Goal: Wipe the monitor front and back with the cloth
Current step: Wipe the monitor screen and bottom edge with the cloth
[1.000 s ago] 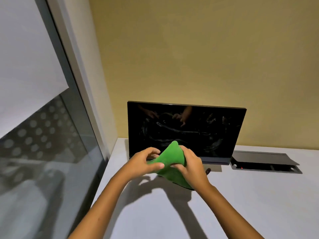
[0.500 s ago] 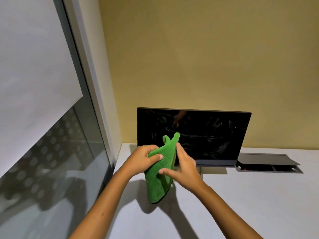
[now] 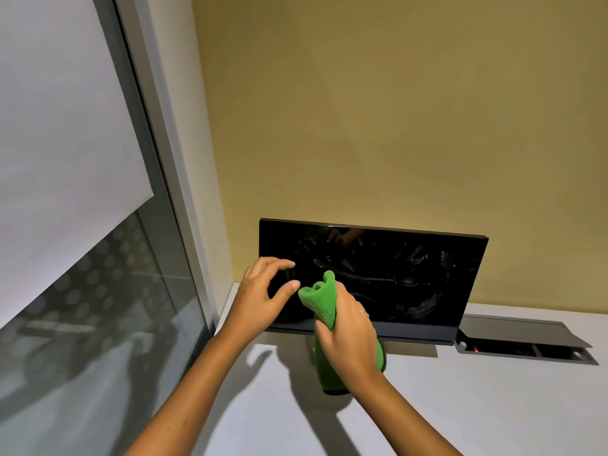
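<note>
Mustard-yellow wall [image 3: 394,110] fills most of my view, rising behind everything on the desk. To the left I see a glass partition [image 3: 98,307] with a dotted frosted pattern, a pale blind [image 3: 56,126] covering its upper part, and a light metal frame post [image 3: 171,179] beside it. The white desk [image 3: 477,406] spreads across the bottom, carrying hard shadows of both arms.

On the desk, close to the wall, the monitor [image 3: 411,274] stands upright with its dark screen facing me, smudges and reflections showing on the glass. Just beside its right lower corner an open cable hatch [image 3: 526,340] sits in the desk top, its grey lid tilted up and a small red light inside.

The green cloth [image 3: 324,299] is bunched and held upright in front of the lower left part of the screen; its lower end hangs down to just above the desk and covers part of the monitor's base.

My right hand [image 3: 348,334] is wrapped firmly around the cloth's middle, back of the hand toward me. My left hand [image 3: 260,297] hovers in front of the screen's left edge, fingers spread and curled, thumb tip near the cloth's top but apart from it, holding nothing.
</note>
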